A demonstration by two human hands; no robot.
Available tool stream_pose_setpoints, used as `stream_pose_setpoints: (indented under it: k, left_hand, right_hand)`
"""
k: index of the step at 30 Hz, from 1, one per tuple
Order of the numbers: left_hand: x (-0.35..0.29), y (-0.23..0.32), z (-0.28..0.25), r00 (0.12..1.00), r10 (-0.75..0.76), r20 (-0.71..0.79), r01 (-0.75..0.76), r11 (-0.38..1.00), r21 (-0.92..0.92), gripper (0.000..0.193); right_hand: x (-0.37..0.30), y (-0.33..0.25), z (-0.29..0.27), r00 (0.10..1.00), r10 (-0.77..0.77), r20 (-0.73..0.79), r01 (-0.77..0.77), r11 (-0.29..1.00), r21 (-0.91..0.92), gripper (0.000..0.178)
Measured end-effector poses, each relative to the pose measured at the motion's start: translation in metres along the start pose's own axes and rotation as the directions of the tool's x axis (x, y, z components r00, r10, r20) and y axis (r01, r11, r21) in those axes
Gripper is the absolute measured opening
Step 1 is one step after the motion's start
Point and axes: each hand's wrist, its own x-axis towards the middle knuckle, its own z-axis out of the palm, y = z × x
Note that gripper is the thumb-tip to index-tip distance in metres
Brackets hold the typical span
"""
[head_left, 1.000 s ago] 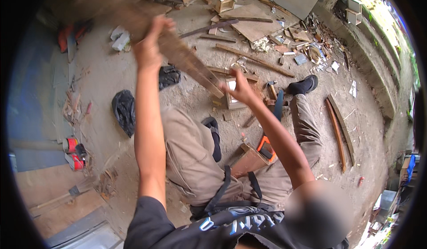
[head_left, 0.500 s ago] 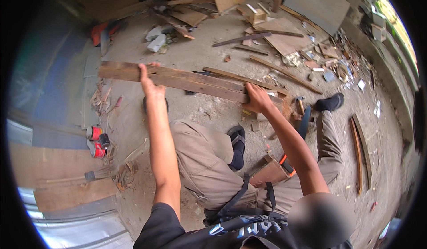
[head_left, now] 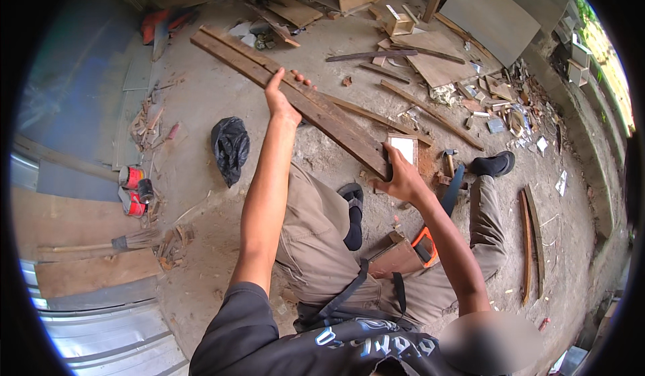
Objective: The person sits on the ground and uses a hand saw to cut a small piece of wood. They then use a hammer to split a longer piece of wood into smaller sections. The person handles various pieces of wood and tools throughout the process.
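Head view, left hand point(head_left: 281, 99) gripping the long plank point(head_left: 295, 100) mid-length, right hand point(head_left: 402, 180) clamped on its near end, black bag point(head_left: 230, 147) on the floor left of the left hand

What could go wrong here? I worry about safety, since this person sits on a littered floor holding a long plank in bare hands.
The long weathered brown wooden plank is rough, and the left hand and right hand grip it bare, so splinters seem possible. The right hand holds only the near end, so the far end might swing into the scrap wood pile. If it slips, it could land on the outstretched legs in khaki trousers.
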Motion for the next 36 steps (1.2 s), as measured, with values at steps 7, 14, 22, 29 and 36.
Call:
stream_pose_setpoints:
  k: [7,14,22,29,36]
  left_hand:
    - [0.035,-0.006,-0.036,0.972,0.039,-0.232,0.060,0.912,0.406,0.083]
    - [0.026,0.024,-0.045,0.927,0.266,-0.264,-0.105,0.860,0.499,0.064]
    - [0.030,0.021,-0.039,0.938,0.337,-0.084,-0.140,0.587,0.798,0.040]
    - [0.062,0.006,-0.051,0.978,0.137,0.160,-0.173,0.092,0.981,0.045]
    - [0.042,-0.083,0.048,0.823,-0.087,0.561,-0.559,0.048,0.828,0.031]
  right_hand:
    - [-0.041,0.035,0.047,0.818,0.475,0.326,-0.529,0.843,0.098,0.068]
    - [0.014,0.052,0.141,0.683,0.693,0.231,-0.707,0.707,-0.034,0.061]
    - [0.087,0.086,0.187,0.643,0.760,0.093,-0.734,0.646,-0.210,0.053]
    - [0.062,0.109,0.184,0.829,0.559,0.010,-0.559,0.829,-0.013,0.036]
    - [-0.005,0.174,0.042,0.676,0.687,-0.266,-0.655,0.726,0.212,0.049]
